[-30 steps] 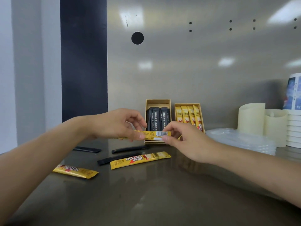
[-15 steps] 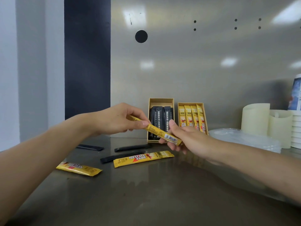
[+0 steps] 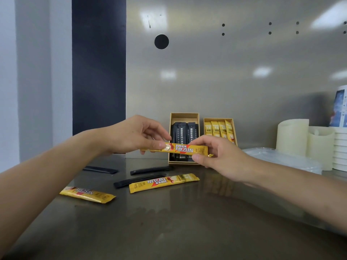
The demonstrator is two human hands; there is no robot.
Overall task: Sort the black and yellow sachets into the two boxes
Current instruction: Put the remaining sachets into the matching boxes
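Two hands on one packet here: the left hand (image 3: pixel 135 134) pinches one end of a yellow Nescafé sachet (image 3: pixel 185 149) and the right hand (image 3: pixel 221 156) pinches the other. It hangs level in the air, just in front of the boxes at the back edge of the tabletop (image 3: pixel 169 222).

What I'd worry about: it's hovering in front of the black-sachet box (image 3: pixel 184 115), not the yellow-sachet box (image 3: pixel 218 120) next door on the right, so a lazy drop could put it in the wrong one. The yellow box also looks packed across its width, so wedging one more in could buckle it or shove the light cardboard sideways.

Contents: the left box has a few upright black packets (image 3: pixel 185 134), and the right one has four yellow packets (image 3: pixel 216 128) side by side.

Left to sort on the tabletop, I count loose yellow sachets (image 3: pixel 163 182) (image 3: pixel 87 194) and three loose black sachets (image 3: pixel 150 169), spread from the middle toward the left edge.
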